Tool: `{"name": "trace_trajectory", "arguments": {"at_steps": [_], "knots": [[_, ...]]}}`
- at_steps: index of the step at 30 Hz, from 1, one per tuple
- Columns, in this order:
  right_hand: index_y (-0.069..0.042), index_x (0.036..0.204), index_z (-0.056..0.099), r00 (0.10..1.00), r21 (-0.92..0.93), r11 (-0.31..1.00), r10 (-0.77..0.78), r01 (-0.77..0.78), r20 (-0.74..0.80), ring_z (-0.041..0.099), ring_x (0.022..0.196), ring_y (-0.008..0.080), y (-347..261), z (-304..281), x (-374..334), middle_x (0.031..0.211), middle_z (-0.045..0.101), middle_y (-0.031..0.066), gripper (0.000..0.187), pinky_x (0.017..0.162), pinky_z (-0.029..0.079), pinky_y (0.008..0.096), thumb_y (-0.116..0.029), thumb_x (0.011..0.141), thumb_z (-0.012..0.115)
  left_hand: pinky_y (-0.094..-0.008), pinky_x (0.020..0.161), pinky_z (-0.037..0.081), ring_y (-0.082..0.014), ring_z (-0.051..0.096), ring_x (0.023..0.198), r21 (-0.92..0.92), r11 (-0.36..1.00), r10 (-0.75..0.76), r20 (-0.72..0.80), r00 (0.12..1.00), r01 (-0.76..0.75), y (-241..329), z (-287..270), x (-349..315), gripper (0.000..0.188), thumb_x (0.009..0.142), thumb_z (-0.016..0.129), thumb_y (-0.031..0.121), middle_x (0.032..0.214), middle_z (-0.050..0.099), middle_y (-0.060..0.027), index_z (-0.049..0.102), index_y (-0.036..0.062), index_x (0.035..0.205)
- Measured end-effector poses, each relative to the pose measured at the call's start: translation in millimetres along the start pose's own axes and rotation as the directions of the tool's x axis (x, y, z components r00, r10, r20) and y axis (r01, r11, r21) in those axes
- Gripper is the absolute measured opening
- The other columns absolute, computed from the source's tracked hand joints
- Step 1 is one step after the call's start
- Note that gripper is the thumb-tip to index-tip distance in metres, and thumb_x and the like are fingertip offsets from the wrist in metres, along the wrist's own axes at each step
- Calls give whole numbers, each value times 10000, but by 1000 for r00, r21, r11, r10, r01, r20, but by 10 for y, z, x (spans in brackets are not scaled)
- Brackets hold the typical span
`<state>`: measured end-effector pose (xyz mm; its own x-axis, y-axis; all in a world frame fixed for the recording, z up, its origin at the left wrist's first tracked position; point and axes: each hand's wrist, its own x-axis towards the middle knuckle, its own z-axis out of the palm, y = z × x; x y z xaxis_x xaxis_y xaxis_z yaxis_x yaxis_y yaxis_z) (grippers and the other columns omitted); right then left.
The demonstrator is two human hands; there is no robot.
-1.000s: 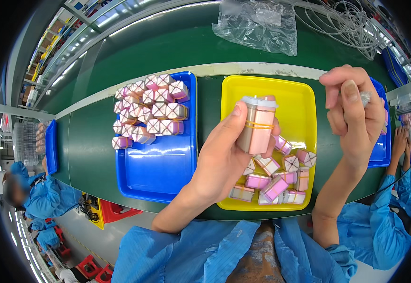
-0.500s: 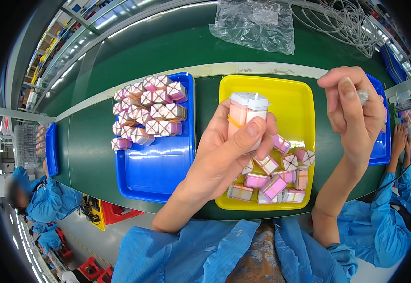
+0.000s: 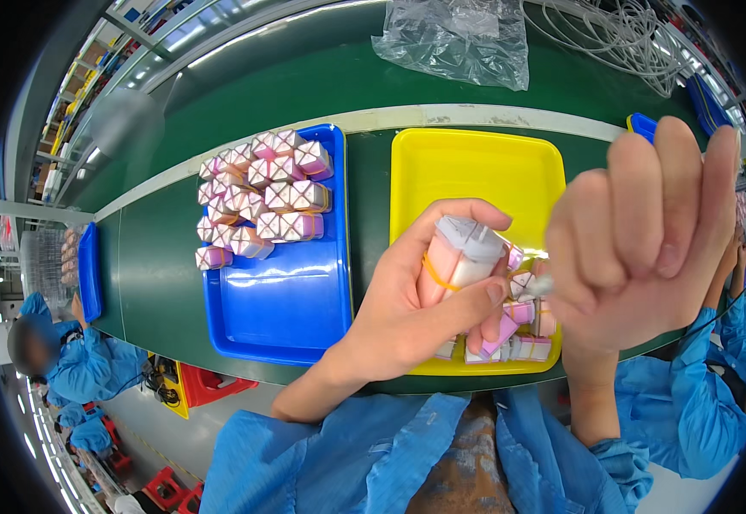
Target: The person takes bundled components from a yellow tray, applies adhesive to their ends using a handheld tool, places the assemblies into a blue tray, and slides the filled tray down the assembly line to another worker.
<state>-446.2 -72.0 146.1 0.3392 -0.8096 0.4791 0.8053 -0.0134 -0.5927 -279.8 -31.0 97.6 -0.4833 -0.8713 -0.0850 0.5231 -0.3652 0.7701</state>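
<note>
Yellow tray: its near half is covered by the left hand and the right hand; only the far half shows bare.
Small pink and white boxes in the yellow tray: mostly hidden under both hands, their number cannot be told.
Pink block with a yellow band: its lower part is wrapped by the left fingers.
Thin item in the right fist: only a pale tip shows, blurred; its kind cannot be told.
Second blue tray, far right: only a corner shows behind the right hand.
Clear plastic bag: its contents are too dim to tell.
Person at left: face blurred, body bent by the rim.
White cables: cut by the far edge.
</note>
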Motion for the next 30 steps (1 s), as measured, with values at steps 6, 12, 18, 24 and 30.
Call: {"name": "trace_trajectory", "arguments": {"at_steps": [6,12,18,24,30], "knots": [[-149,643,323,972,-245,943,-235,225,-13,220,370,119,200,98,140,530,308,-2,502,343,155,267,-389,1071,220,-247,534,465,-94,580,605,70,997,-4,-55,998,8,26,-10,-24,409,910,566,-36,920,594,-55,421,47,1283],[-163,635,319,946,-186,947,-290,262,-146,177,381,80,279,176,112,520,263,-22,448,355,136,245,-336,1048,344,-275,691,502,-109,602,821,219,975,29,-217,976,20,29,32,-153,434,909,620,10,965,586,-74,408,59,1285],[-102,732,436,981,-550,831,-167,83,-103,254,422,40,-74,-482,-320,561,334,-28,357,386,184,203,-296,1031,461,-390,892,444,-265,558,1036,897,416,359,-8,933,-152,-344,-191,-118,434,903,658,245,1080,557,-153,485,18,1230],[-98,650,433,986,-790,603,-167,112,11,290,430,43,18,-561,-213,541,384,-9,386,407,199,215,-241,1003,493,-465,1002,346,-354,455,1153,988,-64,592,153,792,-143,-228,-447,-390,529,833,651,295,1119,543,-177,517,-15,1240],[-101,629,425,988,-836,538,-149,106,30,320,435,47,-37,-527,-193,534,393,-2,396,420,210,220,-228,999,489,-424,916,433,-358,532,1116,673,-100,859,-313,404,733,452,-1539,-1461,380,836,663,116,1177,557,-194,542,-36,1162]]}}
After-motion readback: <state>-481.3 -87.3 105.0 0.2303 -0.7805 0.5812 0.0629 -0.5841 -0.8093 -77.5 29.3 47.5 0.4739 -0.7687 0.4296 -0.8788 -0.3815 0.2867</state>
